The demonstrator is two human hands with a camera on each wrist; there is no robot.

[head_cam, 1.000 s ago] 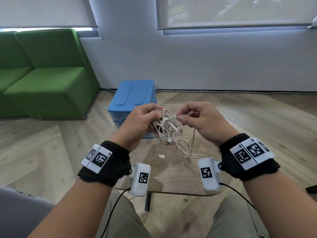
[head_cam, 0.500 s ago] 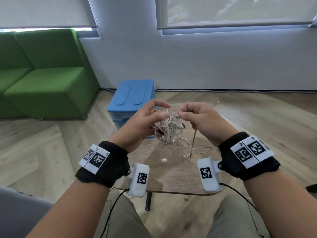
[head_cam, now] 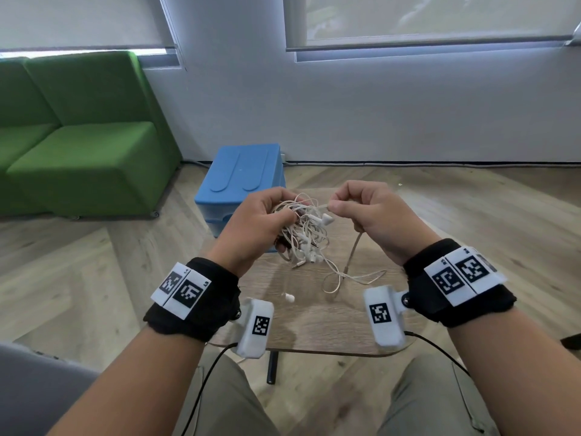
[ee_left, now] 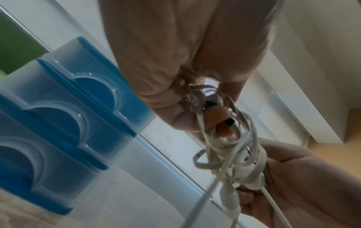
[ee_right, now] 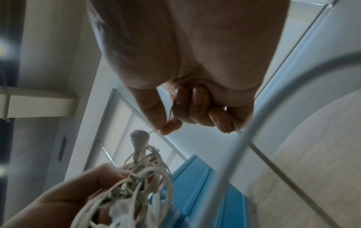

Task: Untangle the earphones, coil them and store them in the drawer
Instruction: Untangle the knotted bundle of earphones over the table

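Note:
A tangled bundle of white earphones (head_cam: 303,229) hangs above the small wooden table (head_cam: 314,322). My left hand (head_cam: 264,220) grips the bundle from the left, fingers curled into the cords (ee_left: 215,123). To its right, my right hand (head_cam: 355,206) pinches a single thin cord between thumb and forefinger (ee_right: 166,128), level with the top of the bundle. One loose cord loop (head_cam: 342,278) trails down onto the table. Behind the table stands the blue drawer unit (head_cam: 245,174) with translucent drawer fronts (ee_left: 64,117). A small white ear tip (head_cam: 288,298) lies on the table.
A green sofa (head_cam: 78,136) stands at the left against the wall. Wooden floor surrounds the table. My knees are below the table's near edge. Black cables run from both wrist cameras.
My left hand has closed round the bundle after its fingers were spread half a second ago. The right hand has drawn its pinched cord slightly to the right, away from the bundle.

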